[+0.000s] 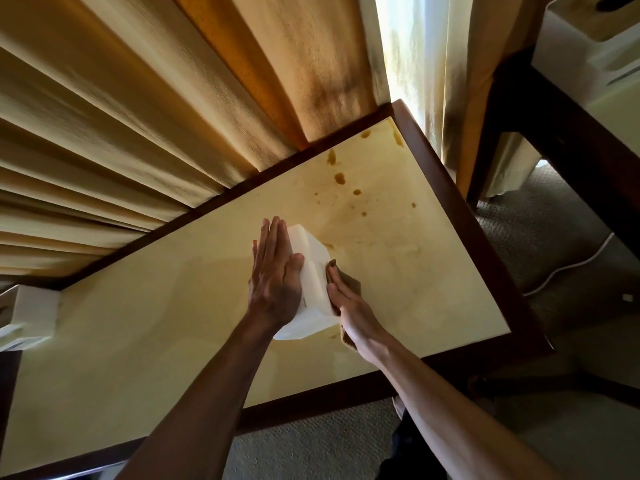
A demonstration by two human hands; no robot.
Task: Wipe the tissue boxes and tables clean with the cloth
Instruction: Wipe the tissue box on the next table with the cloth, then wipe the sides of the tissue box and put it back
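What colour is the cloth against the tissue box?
Brown cloth, seen in the head view.

A white box (pixel 311 282) stands on the table (pixel 450 271). The left hand (pixel 275 271) lies flat against the box's left side; the right hand (pixel 341 297) presses a brown cloth (pixel 349 284) against its right. Brown stains (pixel 341 178) lie beyond the box.

The bench (pixel 145 341) had a smooth, slightly glossy cream top, stained brown, inside a dark polished wood frame. The tissue box (pixel 313 271) looked smooth, matt white; the cloth (pixel 349 284) was soft brown fabric.

White tissue box (pixel 311 271) upright on stained cream table (pixel 398 271), brown cloth (pixel 349 284) against its right side
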